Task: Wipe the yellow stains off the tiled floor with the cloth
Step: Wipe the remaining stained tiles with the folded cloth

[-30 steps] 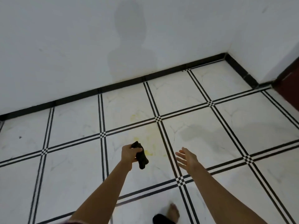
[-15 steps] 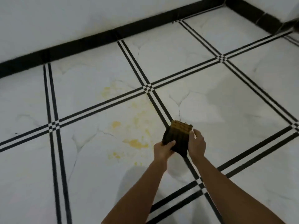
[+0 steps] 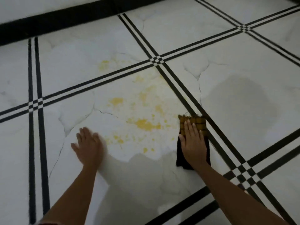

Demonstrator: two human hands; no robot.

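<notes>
Two flat hands on tiled floor (image 3: pixel 162 38), right hand (image 3: pixel 194 142) spread on cloth (image 3: pixel 199 123), left hand (image 3: pixel 88 146) open beside yellow stains (image 3: pixel 146 125)

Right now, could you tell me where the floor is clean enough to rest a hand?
Clean tile lies left of the left hand and beyond the black lines right of the cloth. Between the hands, yellow stains crowd the tile.

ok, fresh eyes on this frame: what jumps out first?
The yellow stains spattered across the middle of the white tiled floor, with a smaller patch beyond the black grout lines. Just right of them, the right hand presses flat on a dark cloth with a mustard checked end, lying beside a diagonal double black line. The left hand is spread over bare tile left of the stains.
</notes>
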